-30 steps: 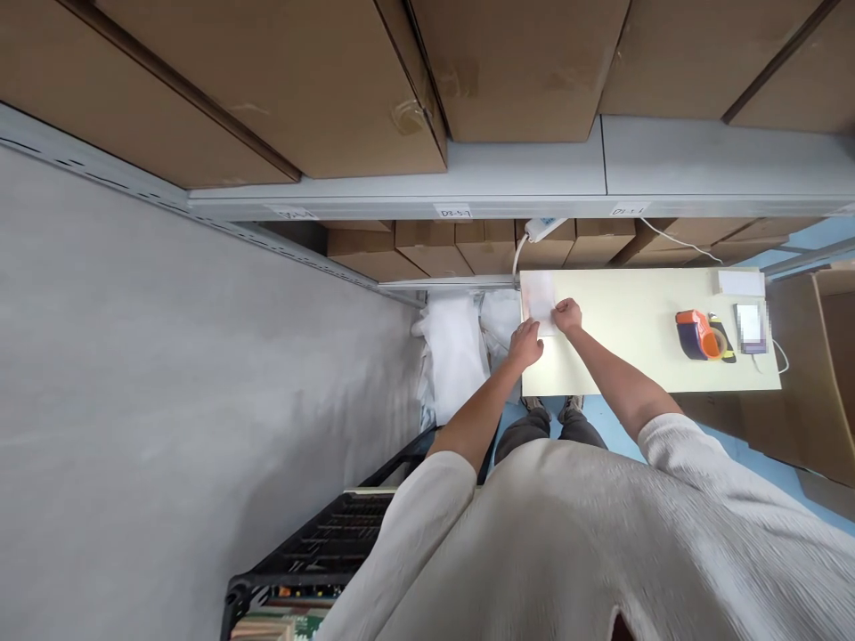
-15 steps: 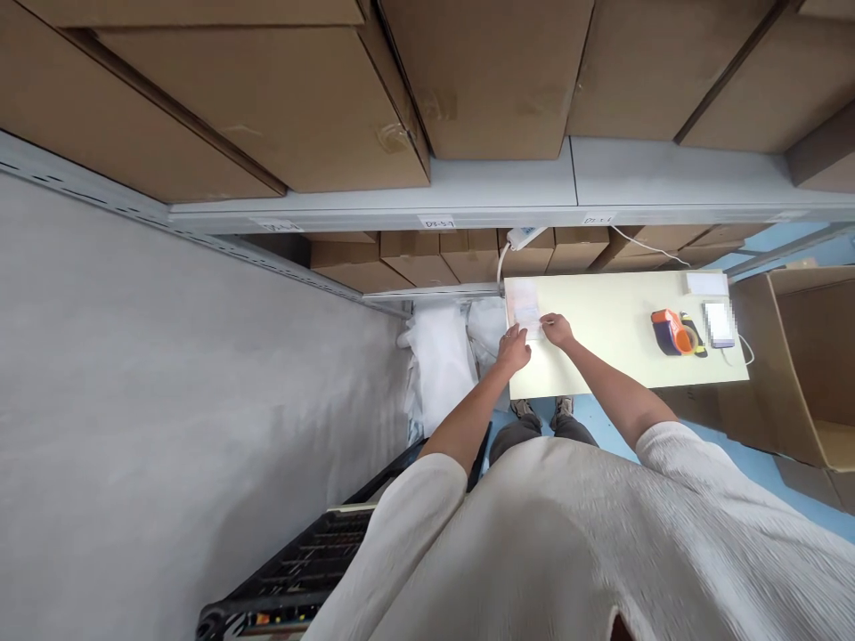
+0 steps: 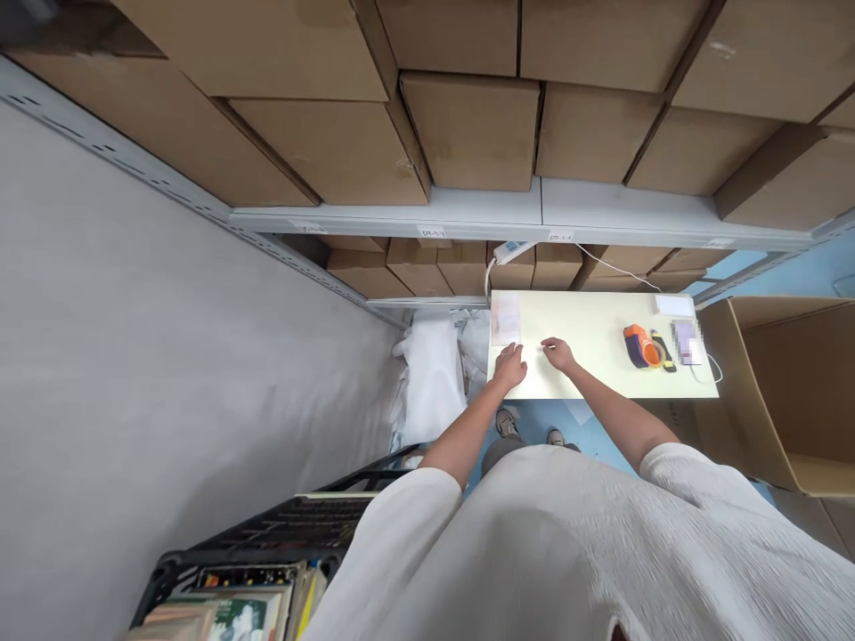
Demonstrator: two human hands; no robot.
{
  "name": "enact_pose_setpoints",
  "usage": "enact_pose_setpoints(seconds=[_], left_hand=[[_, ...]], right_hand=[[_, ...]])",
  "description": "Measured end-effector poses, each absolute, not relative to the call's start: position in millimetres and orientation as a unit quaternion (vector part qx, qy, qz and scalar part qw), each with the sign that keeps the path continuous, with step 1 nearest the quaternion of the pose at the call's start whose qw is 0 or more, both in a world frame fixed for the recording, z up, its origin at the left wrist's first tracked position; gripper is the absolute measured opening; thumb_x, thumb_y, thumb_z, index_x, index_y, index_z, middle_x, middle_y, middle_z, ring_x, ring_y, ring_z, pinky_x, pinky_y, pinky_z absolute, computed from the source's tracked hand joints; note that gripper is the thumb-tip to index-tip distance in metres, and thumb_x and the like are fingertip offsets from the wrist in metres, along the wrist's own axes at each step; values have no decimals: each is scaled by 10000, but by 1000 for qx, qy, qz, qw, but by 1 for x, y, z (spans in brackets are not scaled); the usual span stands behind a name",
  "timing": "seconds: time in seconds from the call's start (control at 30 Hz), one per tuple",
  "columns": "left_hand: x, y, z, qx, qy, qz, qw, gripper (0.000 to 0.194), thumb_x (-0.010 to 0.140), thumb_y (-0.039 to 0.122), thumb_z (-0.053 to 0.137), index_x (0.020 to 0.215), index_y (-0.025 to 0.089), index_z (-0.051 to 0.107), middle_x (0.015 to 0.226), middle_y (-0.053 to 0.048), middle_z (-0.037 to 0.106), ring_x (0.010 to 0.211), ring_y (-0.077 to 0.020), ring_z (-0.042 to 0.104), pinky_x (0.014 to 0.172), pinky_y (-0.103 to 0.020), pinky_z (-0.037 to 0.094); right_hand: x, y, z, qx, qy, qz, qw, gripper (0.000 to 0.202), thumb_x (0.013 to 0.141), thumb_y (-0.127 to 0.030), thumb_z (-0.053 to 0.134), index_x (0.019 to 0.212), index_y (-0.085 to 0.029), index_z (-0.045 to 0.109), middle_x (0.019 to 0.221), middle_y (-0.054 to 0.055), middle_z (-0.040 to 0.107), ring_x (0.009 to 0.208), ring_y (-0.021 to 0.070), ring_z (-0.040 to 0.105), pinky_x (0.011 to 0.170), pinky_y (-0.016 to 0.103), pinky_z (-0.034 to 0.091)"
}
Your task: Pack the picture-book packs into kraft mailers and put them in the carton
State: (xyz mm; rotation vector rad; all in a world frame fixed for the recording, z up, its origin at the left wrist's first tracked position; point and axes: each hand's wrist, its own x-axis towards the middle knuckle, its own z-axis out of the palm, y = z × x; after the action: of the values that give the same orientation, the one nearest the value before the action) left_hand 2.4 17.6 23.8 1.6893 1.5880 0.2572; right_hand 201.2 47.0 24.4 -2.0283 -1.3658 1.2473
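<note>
A pale, pinkish printed sheet lies at the left end of the cream-coloured table. My left hand rests at its lower edge, fingers apart and slightly bent. A short way to the right, over bare tabletop, is my right hand. Its fingertips are pinched together, and whatever they hold is too small to make out. Farther right lie an orange and dark purple tape dispenser and a black and yellow tool, which looks like a utility knife.
A white box and a phone with a cable occupy the table's right end. An open carton stands beyond. Shelves of cardboard boxes rise ahead. White plastic bags are on the left, above a black crate holding books.
My view has shifted, showing more of the crate and upper boxes. My hands have drawn back from the sheet, and the gap between them has widened. The right fingers stay pinched.
</note>
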Motion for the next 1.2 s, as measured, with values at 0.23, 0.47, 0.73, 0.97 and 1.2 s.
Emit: enact_pose_setpoints(seconds=[0.23, 0.47, 0.73, 0.97, 1.2], left_hand=[[44, -33, 44, 648, 663, 111, 359, 628, 981, 200, 618, 1606, 181, 557, 1768, -206, 470, 1672, -351, 412, 1377, -527, 330], [54, -121, 56, 577, 730, 169, 324, 640, 982, 186, 612, 1619, 179, 550, 1731, -199, 517, 1641, -344, 455, 1380, -520, 330], [6, -226, 90, 486, 818, 204, 232, 610, 1019, 237, 585, 1626, 214, 534, 1710, -160, 544, 1595, -330, 498, 1331, -525, 411], [-32, -343, 124, 378, 886, 220, 156, 556, 1054, 227, 564, 1610, 205, 559, 1717, -165, 535, 1596, -331, 497, 1322, -522, 421], [-66, -487, 165, 321, 913, 247, 43, 541, 1044, 188, 547, 1583, 194, 587, 1712, -154, 548, 1589, -303, 507, 1330, -500, 411]], right_hand=[[240, 14, 40, -663, -566, 454, 186, 300, 843, -118, 636, 1046, -248, 816, 1224, 62, 820, 1094, 236, 766, 1128, 412, 573], [244, -23, 43, -547, -712, 415, 143, 428, 891, -142, 646, 1287, -214, 792, 1393, 121, 773, 1234, 284, 722, 1216, 459, 507], [164, -70, 56, -375, -843, 374, 94, 417, 937, -187, 601, 1309, -198, 787, 1375, 132, 795, 1204, 292, 756, 1151, 465, 567], [62, -150, 77, -194, -886, 401, 127, 411, 898, -236, 589, 1247, -201, 803, 1267, 136, 828, 1111, 293, 765, 1114, 500, 589], [-23, -281, 108, -42, -896, 416, 146, 372, 919, -276, 582, 1221, -210, 789, 1232, 131, 819, 1069, 284, 743, 1058, 496, 603]])
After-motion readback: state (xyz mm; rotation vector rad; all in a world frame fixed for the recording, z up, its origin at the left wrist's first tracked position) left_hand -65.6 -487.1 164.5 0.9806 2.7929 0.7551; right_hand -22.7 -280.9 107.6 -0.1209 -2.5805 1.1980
